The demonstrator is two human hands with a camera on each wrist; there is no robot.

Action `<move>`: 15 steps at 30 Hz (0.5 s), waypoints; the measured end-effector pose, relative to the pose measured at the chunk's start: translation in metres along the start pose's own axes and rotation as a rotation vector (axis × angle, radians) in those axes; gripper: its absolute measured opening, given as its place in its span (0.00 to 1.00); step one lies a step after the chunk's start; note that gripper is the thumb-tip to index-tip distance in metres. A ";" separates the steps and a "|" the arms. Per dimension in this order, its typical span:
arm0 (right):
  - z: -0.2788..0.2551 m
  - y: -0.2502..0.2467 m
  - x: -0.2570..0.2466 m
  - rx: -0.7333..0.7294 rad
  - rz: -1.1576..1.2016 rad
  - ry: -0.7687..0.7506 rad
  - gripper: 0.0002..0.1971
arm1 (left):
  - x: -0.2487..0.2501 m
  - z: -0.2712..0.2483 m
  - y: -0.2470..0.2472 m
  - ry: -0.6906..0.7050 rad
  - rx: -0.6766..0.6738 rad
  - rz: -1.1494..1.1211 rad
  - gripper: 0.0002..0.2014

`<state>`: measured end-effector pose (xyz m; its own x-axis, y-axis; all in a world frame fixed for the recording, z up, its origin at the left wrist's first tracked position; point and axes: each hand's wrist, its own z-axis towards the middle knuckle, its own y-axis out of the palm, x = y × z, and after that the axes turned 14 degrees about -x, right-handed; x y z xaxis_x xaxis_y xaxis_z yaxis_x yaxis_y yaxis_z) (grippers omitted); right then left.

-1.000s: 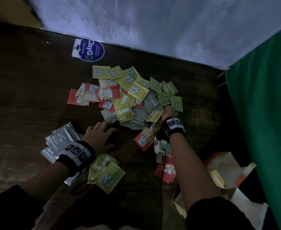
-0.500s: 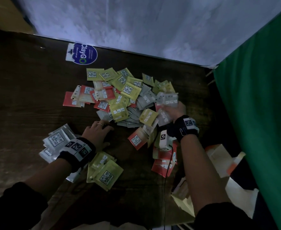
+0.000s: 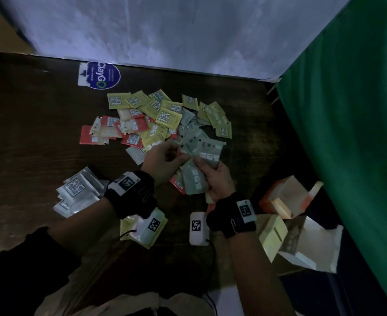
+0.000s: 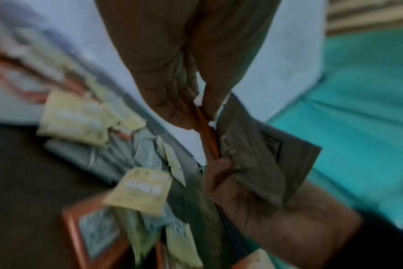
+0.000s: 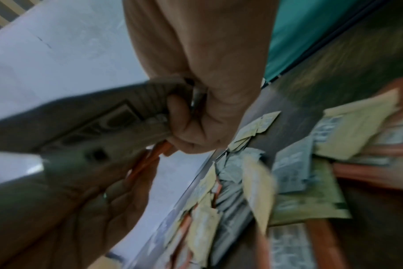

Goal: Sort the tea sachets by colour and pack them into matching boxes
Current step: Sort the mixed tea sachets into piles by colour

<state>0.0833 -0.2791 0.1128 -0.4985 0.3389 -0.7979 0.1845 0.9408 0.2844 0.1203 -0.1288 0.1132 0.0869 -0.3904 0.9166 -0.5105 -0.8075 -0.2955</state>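
Motion blur smears the loose sachets [image 4: 136, 191] in both wrist views, leaving their printing unreadable.

Grey sachets [image 3: 202, 151] with white print fan above the right hand's [image 3: 217, 179] grip; a thin orange sachet [image 4: 206, 131] sits beside them, pinched by the left hand [image 3: 163, 159]. Beyond lie yellow sachets [image 3: 168, 116].

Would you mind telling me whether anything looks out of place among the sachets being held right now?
Yes: the right hand grips a bunch of grey sachets, but an orange sachet sits edge-on among them, pinched by the left hand. It looks odd because the colours do not match.
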 end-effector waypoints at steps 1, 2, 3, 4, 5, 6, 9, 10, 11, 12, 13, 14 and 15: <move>-0.002 -0.003 0.003 0.034 -0.022 -0.006 0.11 | -0.002 -0.002 0.001 -0.016 -0.002 -0.028 0.13; -0.006 -0.009 0.006 0.077 -0.043 -0.020 0.12 | -0.005 -0.004 0.002 -0.028 -0.007 -0.061 0.13; -0.010 -0.018 0.007 0.127 -0.060 -0.039 0.13 | -0.007 -0.006 0.003 -0.038 -0.014 -0.094 0.11; -0.016 -0.028 0.008 0.175 -0.072 -0.066 0.13 | -0.007 -0.010 0.007 -0.045 -0.020 -0.122 0.09; -0.021 -0.039 0.009 0.215 -0.082 -0.089 0.13 | -0.009 -0.012 0.011 -0.057 -0.023 -0.141 0.07; -0.027 -0.050 0.011 0.245 -0.082 -0.103 0.13 | -0.010 -0.014 0.016 -0.069 -0.027 -0.149 0.07; -0.041 -0.069 0.017 0.367 -0.121 -0.124 0.08 | -0.015 -0.012 0.040 -0.144 -0.087 -0.098 0.11; -0.044 -0.074 0.019 0.425 -0.182 -0.139 0.07 | -0.014 -0.010 0.051 -0.187 -0.140 -0.105 0.12; -0.047 -0.077 0.020 0.474 -0.242 -0.151 0.07 | -0.013 -0.008 0.062 -0.223 -0.200 -0.106 0.13; -0.049 -0.080 0.021 0.512 -0.288 -0.162 0.07 | -0.008 -0.008 0.071 -0.241 -0.248 -0.080 0.12; -0.053 -0.080 0.020 0.544 -0.319 -0.170 0.08 | -0.002 -0.009 0.078 -0.232 -0.269 -0.036 0.13; -0.056 -0.080 0.020 0.565 -0.342 -0.180 0.09 | 0.005 -0.010 0.083 -0.210 -0.275 -0.020 0.16; -0.060 -0.079 0.020 0.584 -0.358 -0.188 0.10 | 0.009 -0.011 0.086 -0.182 -0.286 -0.055 0.19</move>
<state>0.0085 -0.3468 0.1063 -0.4679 -0.0467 -0.8825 0.4868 0.8198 -0.3015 0.0674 -0.1970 0.0984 0.2593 -0.4428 0.8583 -0.7180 -0.6828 -0.1353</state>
